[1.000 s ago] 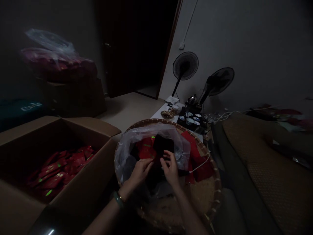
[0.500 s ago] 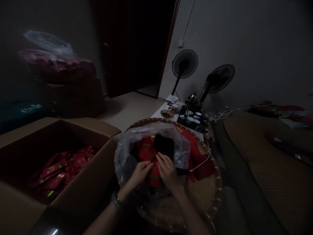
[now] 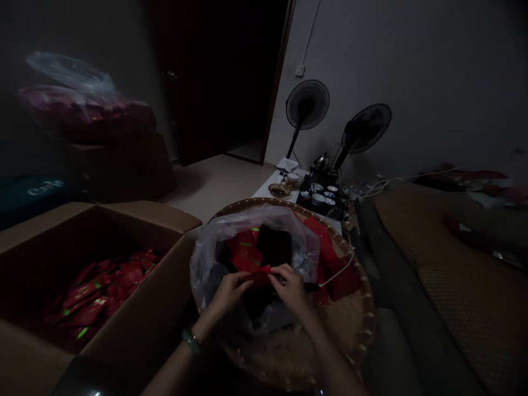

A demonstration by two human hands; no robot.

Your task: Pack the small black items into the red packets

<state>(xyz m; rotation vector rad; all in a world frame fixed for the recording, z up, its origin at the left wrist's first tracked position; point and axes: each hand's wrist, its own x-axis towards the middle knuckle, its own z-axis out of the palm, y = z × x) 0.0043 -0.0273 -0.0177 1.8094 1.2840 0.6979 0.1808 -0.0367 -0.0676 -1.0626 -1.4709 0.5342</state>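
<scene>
Head view: my left hand [image 3: 229, 289] and right hand [image 3: 291, 286] both pinch one red packet [image 3: 259, 275] above the plastic bag [image 3: 206, 258] inside the woven basket [image 3: 350, 335]. Left of the basket, the carton [image 3: 136, 324] already holds many packets [image 3: 91, 297]; more sit bagged in the basket.

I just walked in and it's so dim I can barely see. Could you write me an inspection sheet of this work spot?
Surface: round woven bamboo tray, carrying a bag and loose red packets.
Job's things: small red packet held above a clear plastic bag of similar packets.
Clutter: open cardboard box on the left, red packets inside; tea set beyond the tray.
Hands: left hand and right hand both pinch the small red packet.
Cables: thin white cable across the tray's right side; white wires near the tea set.
Surroundings: black standing fan, second fan, dark doorway, brown cushioned seat.
</scene>
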